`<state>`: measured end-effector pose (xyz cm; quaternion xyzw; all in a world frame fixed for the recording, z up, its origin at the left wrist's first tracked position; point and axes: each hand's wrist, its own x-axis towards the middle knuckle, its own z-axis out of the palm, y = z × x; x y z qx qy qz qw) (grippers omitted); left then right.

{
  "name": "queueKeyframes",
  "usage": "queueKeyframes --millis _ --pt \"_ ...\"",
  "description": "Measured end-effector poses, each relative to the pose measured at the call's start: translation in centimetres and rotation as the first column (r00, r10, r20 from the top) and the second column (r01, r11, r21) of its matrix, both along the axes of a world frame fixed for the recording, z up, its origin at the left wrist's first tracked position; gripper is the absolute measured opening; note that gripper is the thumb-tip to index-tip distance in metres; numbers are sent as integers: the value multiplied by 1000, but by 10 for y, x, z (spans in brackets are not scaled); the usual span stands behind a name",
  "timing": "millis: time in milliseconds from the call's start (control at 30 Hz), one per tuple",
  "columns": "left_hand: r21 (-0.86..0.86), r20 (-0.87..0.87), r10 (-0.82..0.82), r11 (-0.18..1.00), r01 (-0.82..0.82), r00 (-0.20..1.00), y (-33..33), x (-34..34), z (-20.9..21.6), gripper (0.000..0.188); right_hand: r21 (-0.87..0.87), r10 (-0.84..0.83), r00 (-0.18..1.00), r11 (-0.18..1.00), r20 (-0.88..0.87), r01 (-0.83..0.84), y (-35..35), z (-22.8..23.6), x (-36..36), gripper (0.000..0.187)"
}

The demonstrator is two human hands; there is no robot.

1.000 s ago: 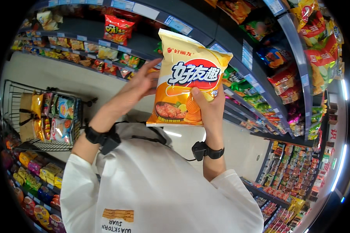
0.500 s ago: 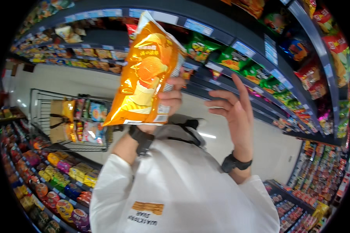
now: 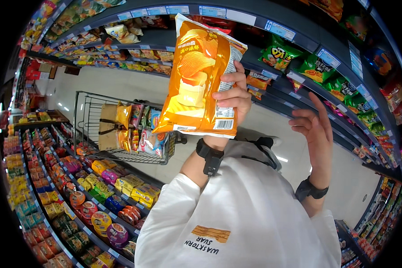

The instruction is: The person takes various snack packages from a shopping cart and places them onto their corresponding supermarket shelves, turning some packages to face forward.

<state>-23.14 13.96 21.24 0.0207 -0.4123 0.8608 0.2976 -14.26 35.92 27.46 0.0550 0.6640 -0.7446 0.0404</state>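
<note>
An orange bag of potato chips [image 3: 190,89] is held upright in front of me. My left hand [image 3: 236,96] is closed on its right edge, with the fingers bent over the front and the thumb hidden behind the bag. My right hand [image 3: 318,131] is raised to the right of the bag, apart from it. Its fingers are spread, the index pointing up, and nothing is in it. Nearest to that hand are green snack bags [image 3: 341,87] on the shelf beyond.
A wire shopping cart [image 3: 87,105] stands to the left, with a cardboard piece [image 3: 108,129] and several snack packs inside. Dark snack shelves [image 3: 295,49] curve across the far side and right. Another shelf at lower left carries instant noodle cups [image 3: 101,221] and packets.
The view has turned, so the cart, shelves and both hands sit farther right in the picture. The chip bag stays in my left hand; my right hand remains open.
</note>
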Motion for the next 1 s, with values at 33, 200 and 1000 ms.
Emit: queueKeyframes --millis 33,200,1000 --pt "7 6 16 1000 -16 1000 1 -1 2 43 -2 -9 1000 1000 3 9 2 -1 0 68" --pt "79 57 40 996 -45 998 2 -1 11 42 -11 2 1000 1000 25 -2 9 -7 2 67" --pt "-623 -621 -271 -398 -673 735 67 -10 13 53 17 -209 977 978 -42 210 28 -18 14 73"
